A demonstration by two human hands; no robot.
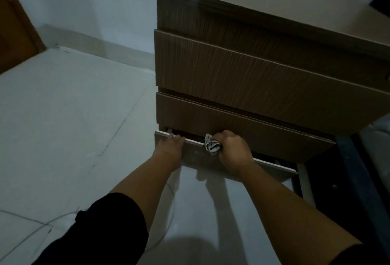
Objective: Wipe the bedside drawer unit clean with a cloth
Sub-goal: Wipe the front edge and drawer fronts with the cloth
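Both hands lower centre on bottom drawer (pixel 196 157) edge: left hand (pixel 169 145) hooks rim, right hand (pixel 232 148) clutches bunched cloth (pixel 212 145).

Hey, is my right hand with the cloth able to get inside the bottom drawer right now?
Probably not yet. The bottom drawer is open only a crack, and the right hand, its grip around the cloth, sits at the front's top edge. The left hand holds that edge too.
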